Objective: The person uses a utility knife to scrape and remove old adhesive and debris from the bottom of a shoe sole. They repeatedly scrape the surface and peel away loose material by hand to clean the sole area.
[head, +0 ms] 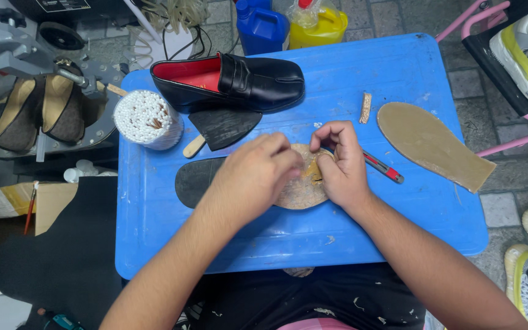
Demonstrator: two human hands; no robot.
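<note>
Both hands meet over a flat shoe sole (304, 192) with a tan, rough inner face and a black rubber heel end, which lies at the middle of the blue plastic table (154, 226). The left hand (255, 174) presses down on the sole with its fingers bunched, while the right hand (337, 162) pinches a small lifted flap of tan layer (313, 168) near the sole's middle — fingertips of both hands nearly touching. Just beside the right hand lies a slim red-and-grey utility knife (383, 167); farther right a separate tan insole board (432, 145) rests flat. Behind the hands sit a glossy black leather loafer with red lining (230, 79), a dark fan-shaped rubber piece on a wooden stick (218, 129) and a white cylinder of packed sticks (146, 119). The risk here, as I judge it, is that the thin flap tears short if pulled steeply rather than low along the sole — and the knife, so close to the right wrist, could be knocked or nick a finger.
</note>
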